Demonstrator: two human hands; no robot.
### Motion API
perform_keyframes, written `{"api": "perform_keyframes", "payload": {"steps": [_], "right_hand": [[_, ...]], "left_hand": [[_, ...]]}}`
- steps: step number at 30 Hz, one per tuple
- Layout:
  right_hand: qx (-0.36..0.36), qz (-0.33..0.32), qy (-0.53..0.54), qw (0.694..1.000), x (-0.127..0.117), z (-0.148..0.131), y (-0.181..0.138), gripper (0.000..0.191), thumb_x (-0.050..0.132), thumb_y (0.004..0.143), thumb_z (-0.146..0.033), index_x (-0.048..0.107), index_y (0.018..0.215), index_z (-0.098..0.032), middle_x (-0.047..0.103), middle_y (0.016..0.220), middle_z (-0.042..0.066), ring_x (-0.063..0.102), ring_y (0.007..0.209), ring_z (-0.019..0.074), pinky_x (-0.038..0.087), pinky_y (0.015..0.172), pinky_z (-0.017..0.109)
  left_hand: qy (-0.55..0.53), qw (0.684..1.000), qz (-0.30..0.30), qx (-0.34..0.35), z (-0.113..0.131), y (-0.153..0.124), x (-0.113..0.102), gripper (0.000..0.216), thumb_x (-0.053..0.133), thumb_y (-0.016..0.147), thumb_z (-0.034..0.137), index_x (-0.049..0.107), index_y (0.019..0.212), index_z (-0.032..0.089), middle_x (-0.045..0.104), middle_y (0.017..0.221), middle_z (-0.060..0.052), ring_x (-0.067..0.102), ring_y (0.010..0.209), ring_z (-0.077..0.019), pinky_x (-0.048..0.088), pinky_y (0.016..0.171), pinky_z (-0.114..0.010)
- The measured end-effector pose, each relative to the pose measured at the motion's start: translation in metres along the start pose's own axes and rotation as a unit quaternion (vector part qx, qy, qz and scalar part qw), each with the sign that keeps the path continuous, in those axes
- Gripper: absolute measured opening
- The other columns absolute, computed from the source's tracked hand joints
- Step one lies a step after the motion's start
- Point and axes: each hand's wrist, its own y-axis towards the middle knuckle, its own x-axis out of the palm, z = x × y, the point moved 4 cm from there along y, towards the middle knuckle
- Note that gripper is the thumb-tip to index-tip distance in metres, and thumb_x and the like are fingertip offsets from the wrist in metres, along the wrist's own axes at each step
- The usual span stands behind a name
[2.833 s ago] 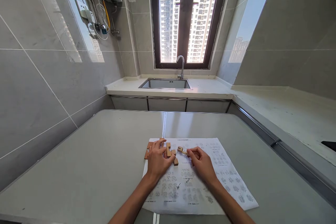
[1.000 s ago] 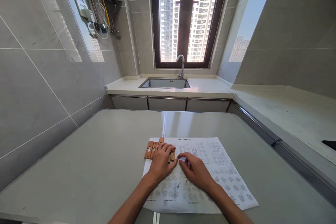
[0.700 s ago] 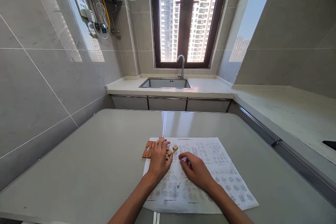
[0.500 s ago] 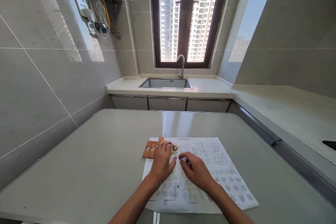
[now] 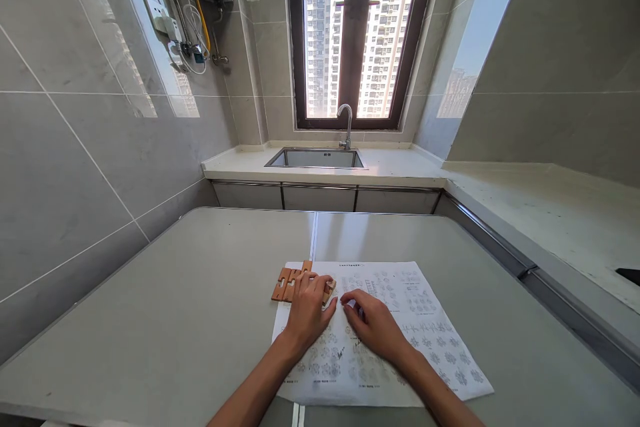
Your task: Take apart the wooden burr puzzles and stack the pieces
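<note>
Your left hand (image 5: 309, 312) lies flat over the wooden blocks (image 5: 289, 283), fingers spread on them at the sheet's (image 5: 400, 333) far left corner, blocks lined up flat, while your right hand (image 5: 373, 323) rests loosely curled, holding nothing.

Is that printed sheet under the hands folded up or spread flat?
Spread flat. The printed sheet lies fully open on the table, all edges showing, with the left hand and right hand resting on it.
</note>
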Motion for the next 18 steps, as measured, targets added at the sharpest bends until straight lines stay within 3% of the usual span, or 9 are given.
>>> {"api": "perform_keyframes", "payload": {"steps": [7,11,18], "right_hand": [[0.000,-0.005,-0.001,1.000,0.000,0.002,0.000,0.019,0.048,0.100,-0.027,0.067,0.104,-0.025,0.071,0.094,0.003,0.061,0.070,0.0190,0.048,0.069,0.032],[0.001,-0.006,0.000,1.000,0.000,0.001,0.000,0.019,0.048,0.100,-0.026,0.067,0.102,-0.025,0.071,0.093,0.003,0.061,0.070,0.0187,0.048,0.069,0.032],[-0.010,-0.008,-0.001,1.000,0.001,0.003,0.000,0.018,0.049,0.096,-0.016,0.065,0.093,-0.024,0.069,0.090,0.002,0.061,0.074,0.0186,0.046,0.070,0.030]], "left_hand": [[0.025,0.999,0.034,-0.017,-0.007,0.001,-0.001,0.025,0.062,0.089,0.016,0.063,0.112,0.026,0.066,0.081,-0.003,0.060,0.103,-0.0311,0.047,0.096,-0.047],[0.045,0.998,0.046,-0.007,-0.006,0.001,-0.002,0.024,0.058,0.089,0.012,0.060,0.110,0.023,0.067,0.093,-0.005,0.060,0.101,-0.0296,0.046,0.095,-0.047],[-0.053,0.985,-0.103,0.126,0.022,-0.008,0.008,0.024,0.052,0.092,0.012,0.058,0.114,0.022,0.071,0.097,-0.005,0.067,0.088,-0.0219,0.049,0.077,-0.032]]}}
